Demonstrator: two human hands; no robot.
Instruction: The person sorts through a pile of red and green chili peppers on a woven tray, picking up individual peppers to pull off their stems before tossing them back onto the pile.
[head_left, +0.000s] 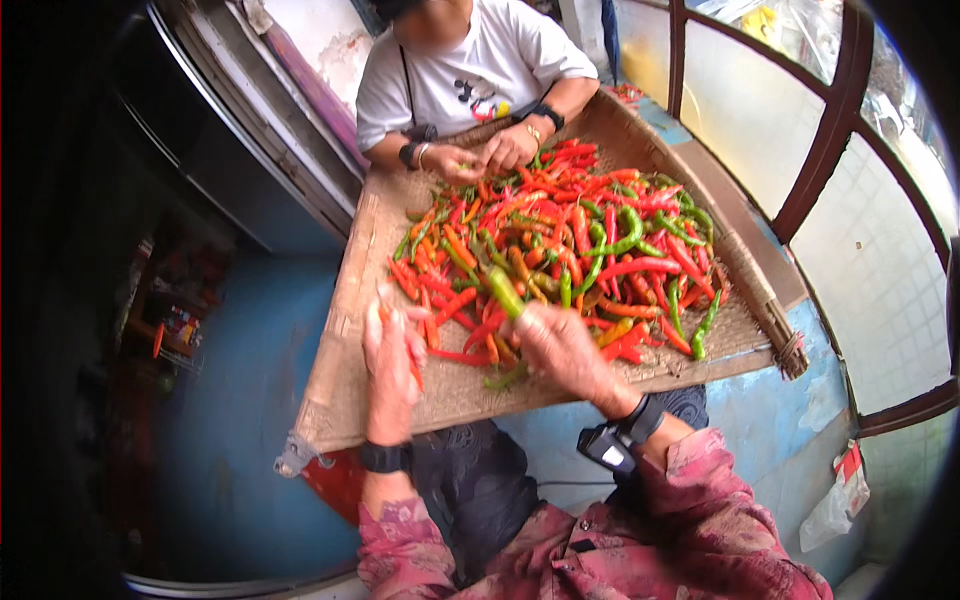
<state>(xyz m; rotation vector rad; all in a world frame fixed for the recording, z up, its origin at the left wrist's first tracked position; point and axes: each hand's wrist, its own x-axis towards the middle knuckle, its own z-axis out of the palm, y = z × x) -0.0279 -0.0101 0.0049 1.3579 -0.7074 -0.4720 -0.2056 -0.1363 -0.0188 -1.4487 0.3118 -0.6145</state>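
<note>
A woven bamboo tray holds a heap of red, orange and green chili peppers. Above the tray's near left part is my left hand, its fingers closed around a red chili pepper that partly shows below them. My right hand, at the near edge of the heap, grips a thick green object, perhaps a knife's handle or a large pepper; blur hides which. Its darker far tip points into the heap. Both my wrists wear black bands.
Across the tray a person in a white T-shirt has both hands together at the far side of the heap, around something small. Framed window panes line the right. A plastic bag hangs low at the right, and a wall opening stands left.
</note>
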